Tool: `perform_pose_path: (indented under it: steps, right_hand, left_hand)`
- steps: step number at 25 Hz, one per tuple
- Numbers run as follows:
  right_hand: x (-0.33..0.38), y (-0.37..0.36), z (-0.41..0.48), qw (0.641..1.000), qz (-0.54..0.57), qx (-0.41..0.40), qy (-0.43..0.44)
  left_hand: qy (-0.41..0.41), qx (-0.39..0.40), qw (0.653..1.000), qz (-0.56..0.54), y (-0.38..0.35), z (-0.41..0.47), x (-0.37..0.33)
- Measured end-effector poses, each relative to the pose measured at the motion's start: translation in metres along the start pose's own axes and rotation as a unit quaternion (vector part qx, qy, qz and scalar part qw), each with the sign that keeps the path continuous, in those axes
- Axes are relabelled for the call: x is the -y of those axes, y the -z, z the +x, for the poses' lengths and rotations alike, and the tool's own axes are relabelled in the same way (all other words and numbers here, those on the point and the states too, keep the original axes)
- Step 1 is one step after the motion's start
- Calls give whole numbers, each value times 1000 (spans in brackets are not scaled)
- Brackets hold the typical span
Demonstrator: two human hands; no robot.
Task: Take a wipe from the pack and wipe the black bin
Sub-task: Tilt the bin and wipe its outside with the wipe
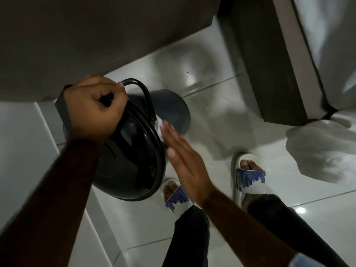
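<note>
I have the black bin (pixel 133 151) tilted above the floor (pixel 221 116), my left hand (pixel 94 110) closed around its handle (pixel 143 95). My right hand (pixel 183 160) lies flat, fingers extended, pressing a white wipe (pixel 159 125) against the bin's side.

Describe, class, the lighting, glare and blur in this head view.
Head view: dim overall; a bright glare spot on the floor tiles; the right hand and wipe are motion-blurred against the bin; the white bag is smeared; wide-angle bending at the edges.
</note>
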State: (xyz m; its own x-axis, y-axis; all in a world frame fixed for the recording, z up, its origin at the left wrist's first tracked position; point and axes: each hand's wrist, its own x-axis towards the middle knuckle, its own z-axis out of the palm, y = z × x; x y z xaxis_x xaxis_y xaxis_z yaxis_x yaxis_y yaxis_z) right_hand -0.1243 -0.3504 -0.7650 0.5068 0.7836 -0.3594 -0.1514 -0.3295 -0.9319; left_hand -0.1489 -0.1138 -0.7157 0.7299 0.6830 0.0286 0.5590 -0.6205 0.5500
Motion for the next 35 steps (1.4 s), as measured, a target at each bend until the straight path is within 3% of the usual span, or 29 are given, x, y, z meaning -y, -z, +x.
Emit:
perform_pose_path:
  steps: [4, 6, 8, 11, 16, 18, 25, 28, 32, 35]
  right_hand:
    - [-19, -18, -22, 999, -9, -22, 27]
    - [-39, -18, 5, 985, 120, -81, -93]
    - [-54, -8, 41, 943, 217, -144, -206]
    - [-67, 3, 76, 912, 246, -127, -302]
    - [-25, -18, 23, 961, 187, -117, -166]
    - [-26, -27, 15, 962, 199, -121, -142]
    - [-92, 9, 110, 942, 144, -142, -267]
    - [-62, 5, 100, 957, 118, -119, -238]
    - [-21, -14, 29, 983, 99, -107, -107]
    - [-37, -19, 11, 968, 126, -117, -181]
  left_hand:
    - [-5, 9, 1000, -5, 0, 2, -3]
    - [-1, 7, 1000, 0, 0, 3, -4]
    - [-9, -1, 1000, -6, -3, 4, -4]
    - [-32, -10, 999, -19, -13, 6, -8]
    - [-13, -19, 999, -33, -16, 13, -9]
    - [-17, -16, 999, -31, -16, 12, -8]
    - [-38, 2, 999, -21, -16, -2, -11]
    - [-28, -8, 999, -27, -17, 4, -9]
    - [-15, -2, 1000, -17, -13, 11, -2]
    - [-17, -3, 1000, -19, -12, 10, -3]
